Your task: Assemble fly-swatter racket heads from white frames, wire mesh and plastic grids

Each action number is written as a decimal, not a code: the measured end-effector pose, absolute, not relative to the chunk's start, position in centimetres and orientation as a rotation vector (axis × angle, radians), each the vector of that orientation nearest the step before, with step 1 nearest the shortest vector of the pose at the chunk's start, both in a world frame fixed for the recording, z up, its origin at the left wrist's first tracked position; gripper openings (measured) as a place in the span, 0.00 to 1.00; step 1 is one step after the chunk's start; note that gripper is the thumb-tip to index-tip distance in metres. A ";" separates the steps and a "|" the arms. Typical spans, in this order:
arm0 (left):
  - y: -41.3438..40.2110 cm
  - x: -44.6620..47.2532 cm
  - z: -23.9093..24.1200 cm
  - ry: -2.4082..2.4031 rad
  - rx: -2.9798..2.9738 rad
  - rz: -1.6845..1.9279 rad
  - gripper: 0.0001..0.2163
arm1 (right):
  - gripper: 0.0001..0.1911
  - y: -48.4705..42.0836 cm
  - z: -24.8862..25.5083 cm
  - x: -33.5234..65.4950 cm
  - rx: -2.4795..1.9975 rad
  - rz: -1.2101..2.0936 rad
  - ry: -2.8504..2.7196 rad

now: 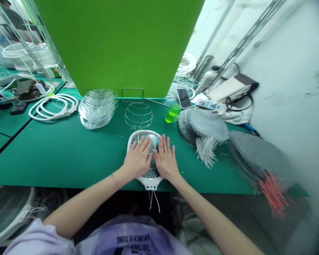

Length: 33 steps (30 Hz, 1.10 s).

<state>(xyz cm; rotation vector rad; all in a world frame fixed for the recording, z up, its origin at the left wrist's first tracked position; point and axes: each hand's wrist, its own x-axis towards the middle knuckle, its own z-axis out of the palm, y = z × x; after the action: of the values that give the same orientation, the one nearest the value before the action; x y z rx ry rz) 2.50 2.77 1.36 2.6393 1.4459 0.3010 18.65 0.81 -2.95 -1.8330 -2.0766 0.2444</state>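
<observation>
A white-framed mesh racket head (152,171), like that of an electric fly swatter, lies flat on the green table with its neck at the front edge. Thin wires (154,202) hang from the neck. My left hand (138,158) rests flat on the left part of the mesh, fingers stretched out. On the right part lies my right hand (165,159), also flat, its fingers over the rim and the thumbs close together. Both palms cover much of the mesh. Just beyond sits a clear curved frame with thin ribs (138,116).
A pile of clear ribbed frames (98,109) and white rings (53,106) lie left. To the right are a green cylinder (172,113), a phone (184,98), stacked metal mesh (204,127) and grey mesh sheets with red wires (260,156). A green board (119,46) stands behind.
</observation>
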 end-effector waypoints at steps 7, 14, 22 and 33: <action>1.7 2.7 -0.2 1.419 2.514 0.314 0.33 | 0.45 11.1 3.4 23.6 -1.769 -0.128 -1.689; 1.8 2.6 0.1 1.417 2.504 0.279 0.33 | 0.30 20.7 5.7 27.3 -2.071 0.096 -1.871; 1.8 2.8 -0.2 1.416 2.502 0.320 0.32 | 0.19 0.3 10.3 22.7 -1.512 0.213 -1.826; 1.8 2.7 -0.7 1.408 2.492 0.364 0.33 | 0.14 -3.4 4.9 21.7 -1.651 0.294 -1.576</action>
<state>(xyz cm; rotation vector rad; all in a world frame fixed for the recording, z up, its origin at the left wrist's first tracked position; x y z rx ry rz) 2.70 1.79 -0.65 2.4919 1.4079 0.3638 21.72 -3.45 4.91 -1.6510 -1.5759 0.2936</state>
